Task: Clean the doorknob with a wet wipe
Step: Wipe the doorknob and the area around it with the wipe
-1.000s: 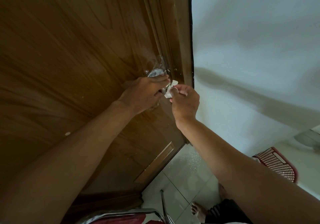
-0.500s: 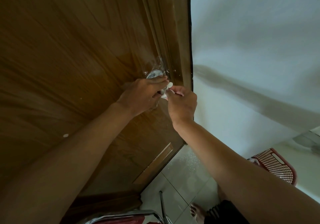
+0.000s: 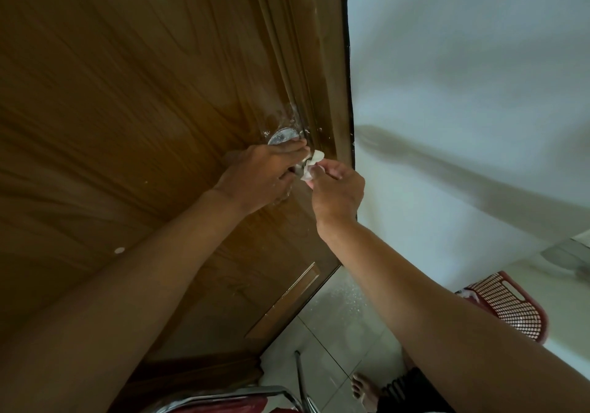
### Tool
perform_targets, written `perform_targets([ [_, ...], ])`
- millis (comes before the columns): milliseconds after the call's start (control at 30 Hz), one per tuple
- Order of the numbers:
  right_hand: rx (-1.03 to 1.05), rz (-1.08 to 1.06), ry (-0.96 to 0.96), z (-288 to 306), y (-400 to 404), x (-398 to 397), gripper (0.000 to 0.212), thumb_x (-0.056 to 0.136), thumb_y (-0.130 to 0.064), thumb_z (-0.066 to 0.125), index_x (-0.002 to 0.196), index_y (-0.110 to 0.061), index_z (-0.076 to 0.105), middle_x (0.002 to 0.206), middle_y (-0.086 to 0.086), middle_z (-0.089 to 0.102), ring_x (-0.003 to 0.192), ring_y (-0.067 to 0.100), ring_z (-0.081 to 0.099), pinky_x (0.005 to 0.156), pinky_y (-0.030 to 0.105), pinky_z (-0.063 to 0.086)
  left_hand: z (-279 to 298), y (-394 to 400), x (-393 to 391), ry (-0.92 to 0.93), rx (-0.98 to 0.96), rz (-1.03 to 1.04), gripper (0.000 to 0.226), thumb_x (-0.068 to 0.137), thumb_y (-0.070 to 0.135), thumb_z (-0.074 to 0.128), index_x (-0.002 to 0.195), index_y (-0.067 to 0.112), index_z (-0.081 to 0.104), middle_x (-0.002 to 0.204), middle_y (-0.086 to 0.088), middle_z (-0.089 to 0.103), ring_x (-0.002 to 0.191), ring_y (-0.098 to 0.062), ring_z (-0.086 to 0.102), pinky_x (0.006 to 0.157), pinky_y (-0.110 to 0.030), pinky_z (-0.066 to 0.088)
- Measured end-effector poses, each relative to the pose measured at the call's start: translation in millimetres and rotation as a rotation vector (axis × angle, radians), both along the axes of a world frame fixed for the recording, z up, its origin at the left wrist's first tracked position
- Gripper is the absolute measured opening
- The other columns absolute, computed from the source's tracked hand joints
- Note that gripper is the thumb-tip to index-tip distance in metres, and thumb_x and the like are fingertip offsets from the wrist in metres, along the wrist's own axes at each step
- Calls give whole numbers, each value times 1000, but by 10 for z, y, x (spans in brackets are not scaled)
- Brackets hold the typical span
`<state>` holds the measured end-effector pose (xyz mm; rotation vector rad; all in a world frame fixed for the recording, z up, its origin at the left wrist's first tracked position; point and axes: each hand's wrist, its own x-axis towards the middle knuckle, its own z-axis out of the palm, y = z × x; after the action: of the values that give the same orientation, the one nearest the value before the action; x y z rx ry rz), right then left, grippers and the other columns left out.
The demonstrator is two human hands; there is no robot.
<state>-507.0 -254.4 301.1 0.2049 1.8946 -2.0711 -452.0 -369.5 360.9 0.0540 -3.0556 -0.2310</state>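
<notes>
Left hand (image 3: 255,178) is curled over the doorknob (image 3: 282,135) on the wooden door (image 3: 127,93), fingers wrapped round it, only the knob's shiny upper rim showing. Right hand (image 3: 338,189) pinches a crumpled white wipe (image 3: 309,165) between thumb and fingertips, held against the knob's right side, touching the left fingers. A red basket (image 3: 507,307) stands on the tiled floor (image 3: 344,326) by the wall.

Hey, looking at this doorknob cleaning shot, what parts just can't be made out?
- doorknob, head view: only a silver arc shows; the left hand covers the rest.
- wet wipe: mostly hidden between the left hand and right hand, so its size and where it touches are unclear.
- red basket: contents too small to tell.
- metal chair frame: cut off by the bottom edge.
</notes>
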Motion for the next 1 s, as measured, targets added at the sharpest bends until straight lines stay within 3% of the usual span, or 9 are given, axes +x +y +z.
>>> perform_targets([
  [100,61,64,66,-25,1,60,9,93,-17,72,100,-17,77,88,-10,73,72,0,69,54,4,48,0,2,2,-4,12,7,51,96,6,66,145,7,53,155,-8,47,144,-19,46,114,-45,46],
  [233,-50,101,35,15,30,113,16,97,-29,64,102,-22,78,91,-15,75,85,1,71,74,15,57,16,15,4,-4,29,3,50,95,4,67,143,5,55,154,-9,48,143,-19,47,114,-45,46],
  [300,-71,47,5,40,34,63,9,95,-22,69,99,-23,77,85,-16,73,81,2,70,72,14,56,19,30,0,-5,17,4,50,95,4,67,144,5,55,154,-9,49,143,-19,47,114,-44,46],
  [433,5,13,75,38,21,38,13,92,-13,72,105,-17,72,95,-8,71,84,4,68,75,15,58,19,36,-5,-1,-1,10,49,95,5,65,144,7,55,153,-8,49,143,-18,47,114,-43,46],
  [533,21,83,116,11,37,109,13,95,-11,67,104,-15,76,94,-7,72,77,-3,67,59,2,48,19,26,5,1,-13,1,48,96,4,64,143,5,55,153,-10,50,142,-19,48,113,-43,47],
  [667,28,35,73,63,25,-12,13,95,-12,68,104,-16,77,95,-7,73,67,-5,64,51,0,43,17,25,-7,-3,-20,1,50,96,5,66,144,5,54,152,-11,50,141,-21,49,112,-45,48],
  [733,19,33,36,75,-3,42,14,96,-13,67,107,-19,75,103,-5,73,72,-4,67,55,5,48,19,25,-5,-6,-17,5,51,95,4,67,144,5,54,153,-10,50,141,-21,49,112,-45,48],
  [833,33,60,71,40,3,130,13,95,-15,68,105,-20,74,104,-6,72,85,-1,68,72,12,55,21,22,2,-1,-10,6,51,94,2,66,144,4,54,153,-10,50,142,-21,48,113,-45,47],
  [1000,-5,22,-19,42,18,11,14,94,-14,70,105,-19,76,105,-5,74,83,1,67,65,10,54,12,43,-2,3,-22,19,50,96,6,66,145,7,53,153,-9,49,142,-19,47,114,-44,46],
])
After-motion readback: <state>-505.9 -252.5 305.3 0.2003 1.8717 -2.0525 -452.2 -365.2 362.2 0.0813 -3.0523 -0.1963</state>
